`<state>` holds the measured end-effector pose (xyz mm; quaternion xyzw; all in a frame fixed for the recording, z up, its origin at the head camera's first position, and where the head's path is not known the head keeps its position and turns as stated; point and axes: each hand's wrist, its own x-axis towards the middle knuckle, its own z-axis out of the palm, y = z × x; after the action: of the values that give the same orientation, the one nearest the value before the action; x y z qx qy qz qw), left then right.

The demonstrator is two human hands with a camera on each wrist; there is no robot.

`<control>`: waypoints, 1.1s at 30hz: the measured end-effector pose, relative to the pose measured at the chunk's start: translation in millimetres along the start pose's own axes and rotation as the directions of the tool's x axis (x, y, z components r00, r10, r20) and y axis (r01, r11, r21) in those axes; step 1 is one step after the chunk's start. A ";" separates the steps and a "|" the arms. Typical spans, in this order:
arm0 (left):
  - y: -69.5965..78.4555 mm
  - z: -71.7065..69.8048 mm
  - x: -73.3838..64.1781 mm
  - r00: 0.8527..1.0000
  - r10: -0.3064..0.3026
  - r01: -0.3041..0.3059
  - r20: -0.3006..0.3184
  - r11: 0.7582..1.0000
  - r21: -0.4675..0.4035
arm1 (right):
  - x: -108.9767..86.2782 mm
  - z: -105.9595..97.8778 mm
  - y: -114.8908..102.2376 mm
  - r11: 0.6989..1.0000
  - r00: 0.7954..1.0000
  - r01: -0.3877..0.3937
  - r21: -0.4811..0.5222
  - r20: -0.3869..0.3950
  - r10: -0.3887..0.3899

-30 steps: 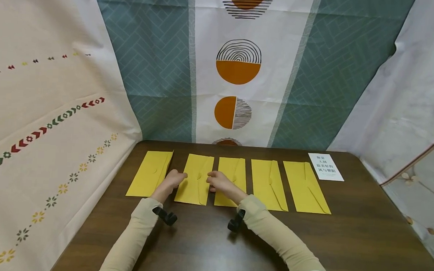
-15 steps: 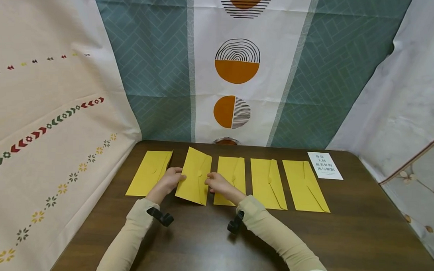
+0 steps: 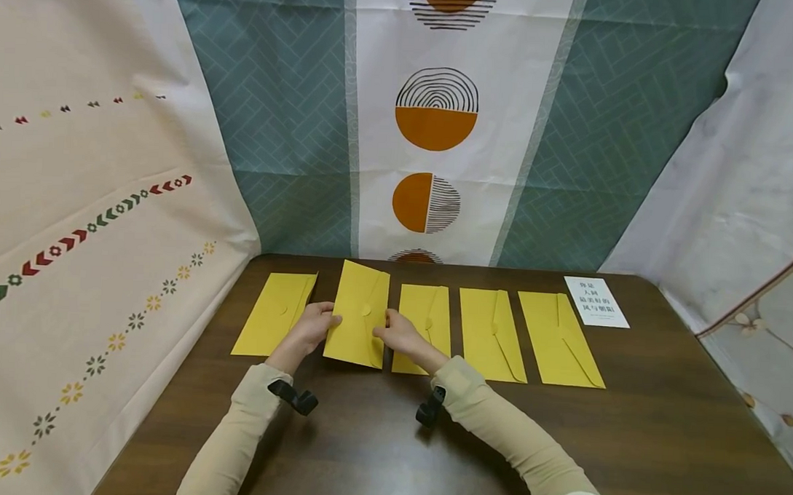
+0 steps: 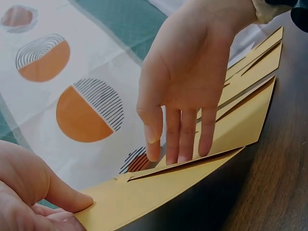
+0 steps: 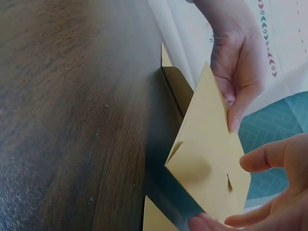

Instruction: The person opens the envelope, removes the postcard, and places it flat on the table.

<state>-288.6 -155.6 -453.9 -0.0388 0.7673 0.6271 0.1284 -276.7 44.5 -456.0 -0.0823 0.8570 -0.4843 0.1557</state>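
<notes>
A yellow paper envelope, second from the left in a row, is raised off the table and tilted. My left hand grips its left edge, the thumb lying on the face and the fingers underneath. At the right edge is my right hand. In the left wrist view, the right hand's fingers point straight down by the flap's edge, fingertips partly hidden. Its thumb is held over the flap side in the right wrist view. The flap, with a rounded tab, faces up.
Other yellow envelopes lie on the dark wooden table: one at the left, several to the right, the nearest beside my right hand. A white printed card lies at the far right. Hanging cloths enclose the table.
The second envelope lay nearly flat a second ago; the left hand has taken its left edge and lifted and tilted it. The right hand stays by its right edge, fingers moving slightly.
</notes>
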 end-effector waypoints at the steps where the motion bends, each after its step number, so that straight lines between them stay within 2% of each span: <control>1: 0.6 0.7 -0.4 1.000 0.007 -0.007 0.003 1.000 0.001 | -0.3 -0.5 -0.7 1.000 1.000 -0.002 -0.011 -0.011 0.002; 6: 2.6 5.4 -0.8 1.000 0.022 -0.022 0.006 1.000 -0.010 | -2.9 -3.9 -1.8 0.999 0.999 0.005 -0.033 -0.046 -0.006; 16: 3.0 13.3 -1.7 0.997 0.025 -0.021 0.077 0.998 -0.058 | -8.1 -11.3 2.1 0.999 0.997 -0.011 -0.040 -0.079 0.008; 23: 8.1 20.9 -4.0 0.986 0.025 -0.008 0.165 0.995 -0.103 | -7.2 -16.8 7.4 0.999 0.990 -0.017 -0.042 -0.139 0.011; 27: 9.9 24.7 -3.6 0.982 0.026 -0.003 0.190 0.993 -0.121 | -7.9 -20.4 8.0 0.997 0.986 -0.019 -0.071 -0.167 0.006; 33: 7.7 31.5 0.3 0.972 0.039 -0.005 0.232 0.989 -0.148 | -10.3 -28.5 11.6 0.999 0.983 -0.025 -0.048 -0.183 0.016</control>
<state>-285.9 -123.4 -452.3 0.0345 0.6992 0.6832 0.2077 -276.7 76.4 -450.3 -0.0326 0.8803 -0.4666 0.0794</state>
